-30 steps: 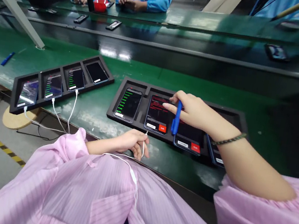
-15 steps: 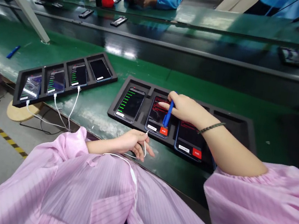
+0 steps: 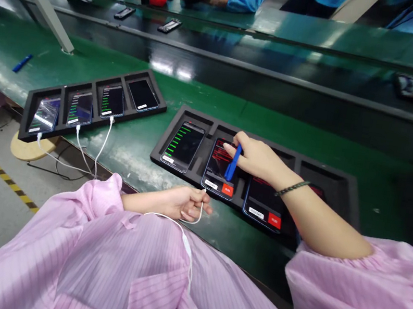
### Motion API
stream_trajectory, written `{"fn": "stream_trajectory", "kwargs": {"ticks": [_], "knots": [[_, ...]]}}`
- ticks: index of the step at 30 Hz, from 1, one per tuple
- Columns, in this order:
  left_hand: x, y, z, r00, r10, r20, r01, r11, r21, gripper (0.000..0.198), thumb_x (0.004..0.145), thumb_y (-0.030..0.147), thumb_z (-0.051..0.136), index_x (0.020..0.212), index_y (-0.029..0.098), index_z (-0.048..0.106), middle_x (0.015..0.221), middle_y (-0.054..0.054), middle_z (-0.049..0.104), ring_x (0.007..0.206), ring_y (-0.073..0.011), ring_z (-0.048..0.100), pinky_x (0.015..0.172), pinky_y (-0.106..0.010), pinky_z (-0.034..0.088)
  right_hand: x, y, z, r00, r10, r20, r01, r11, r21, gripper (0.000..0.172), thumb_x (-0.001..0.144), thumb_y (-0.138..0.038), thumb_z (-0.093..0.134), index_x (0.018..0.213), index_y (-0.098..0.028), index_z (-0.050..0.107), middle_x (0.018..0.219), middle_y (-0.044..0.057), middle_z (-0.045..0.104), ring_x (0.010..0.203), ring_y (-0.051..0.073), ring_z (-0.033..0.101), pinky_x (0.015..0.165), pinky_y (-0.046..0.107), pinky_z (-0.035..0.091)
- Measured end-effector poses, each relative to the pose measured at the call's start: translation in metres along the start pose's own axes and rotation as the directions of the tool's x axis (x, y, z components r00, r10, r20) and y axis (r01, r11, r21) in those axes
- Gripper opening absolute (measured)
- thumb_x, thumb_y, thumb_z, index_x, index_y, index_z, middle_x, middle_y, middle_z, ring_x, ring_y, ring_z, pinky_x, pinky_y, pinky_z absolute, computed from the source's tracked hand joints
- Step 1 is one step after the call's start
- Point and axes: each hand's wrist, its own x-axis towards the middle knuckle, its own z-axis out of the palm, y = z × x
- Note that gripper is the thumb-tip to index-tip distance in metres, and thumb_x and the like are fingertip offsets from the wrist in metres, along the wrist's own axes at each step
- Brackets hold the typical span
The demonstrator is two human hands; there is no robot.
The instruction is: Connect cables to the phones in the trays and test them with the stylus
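My left hand [image 3: 189, 204] is closed on the plug end of a white USB cable [image 3: 201, 211], right at the bottom edge of a smartphone [image 3: 215, 169] with red text on its screen. Whether the plug sits in the port I cannot tell. My right hand [image 3: 254, 155] grips a blue pen [image 3: 233, 163] over that same phone, its thumb above the screen. The phone lies in a black foam tray [image 3: 155, 154]. To its left is a phone with green lines [image 3: 183, 146]; to its right, another phone [image 3: 261, 203] is partly hidden by my forearm.
A second black tray [image 3: 94, 117] on the left holds several phones, some with white cables [image 3: 103, 148] plugged in. Another blue pen [image 3: 22, 63] lies far left. Beyond a raised ledge, phones [image 3: 170, 25] lie on a belt, and co-workers in blue sit opposite.
My left hand's fingers have drawn together around the cable end; they were more spread before. My right hand stays over the phone with the pen. The whole view has shifted slightly.
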Motion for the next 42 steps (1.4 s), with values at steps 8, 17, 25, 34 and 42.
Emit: {"fn": "stream_trajectory", "kwargs": {"ticks": [8,17,25,34,42], "knots": [[0.000,0.006,0.003,0.993,-0.095,0.069,0.107,0.975,-0.193,0.023,0.066,-0.006,0.039,0.067,0.017,0.036,0.053,0.009,0.022,0.034,-0.0040,0.017,0.037,-0.016,0.004,0.001,0.009,0.011,0.995,-0.064,-0.082,0.071,0.994,0.078,0.021,0.087,-0.043,0.038,0.078,-0.026,0.029,0.066,0.003,0.052,0.068,0.024,0.057,0.085,0.044,0.048],[0.003,0.009,-0.007,0.989,-0.024,0.143,0.016,0.998,0.055,0.017,0.087,0.006,0.041,0.074,0.017,0.044,0.053,0.009,0.030,0.036,-0.0043,0.011,0.035,-0.016,0.008,-0.002,0.014,0.015,0.997,-0.054,-0.053,0.061,0.988,0.139,0.029,0.090,-0.050,0.042,0.079,-0.025,0.030,0.066,-0.002,0.056,0.062,0.020,0.061,0.113,0.065,0.024],[-0.114,0.011,0.006,0.848,0.230,0.477,-0.475,-0.071,0.877,0.037,0.098,0.024,0.050,0.133,0.020,0.058,0.142,-0.010,0.056,0.127,-0.0225,0.053,0.107,-0.034,0.040,-0.067,-0.034,-0.033,0.995,-0.081,-0.063,0.098,0.932,0.349,0.038,0.089,-0.063,0.042,0.088,-0.025,0.037,0.102,0.010,0.063,0.128,0.036,0.054,0.115,0.066,0.024],[-0.112,0.008,-0.006,0.822,0.107,0.560,-0.509,-0.305,0.805,0.018,0.092,0.012,0.059,0.105,0.014,0.072,0.105,-0.008,0.075,0.102,-0.0201,0.066,0.093,-0.028,0.049,-0.116,-0.076,-0.052,0.944,-0.224,-0.242,0.313,0.837,0.449,0.024,0.095,-0.049,0.047,0.089,-0.027,0.038,0.143,0.013,0.055,0.140,0.035,0.035,0.112,0.072,0.024],[-0.123,0.017,-0.005,0.378,0.369,0.849,-0.610,-0.590,0.528,0.018,0.095,0.008,0.049,0.093,0.013,0.066,0.089,-0.007,0.076,0.077,-0.0159,0.068,0.070,-0.031,0.049,-0.114,-0.081,-0.036,0.895,-0.058,-0.442,0.340,0.731,0.592,0.029,0.097,-0.054,0.045,0.088,-0.027,0.040,0.141,0.012,0.056,0.138,0.026,0.043,0.118,0.053,0.030]]}}
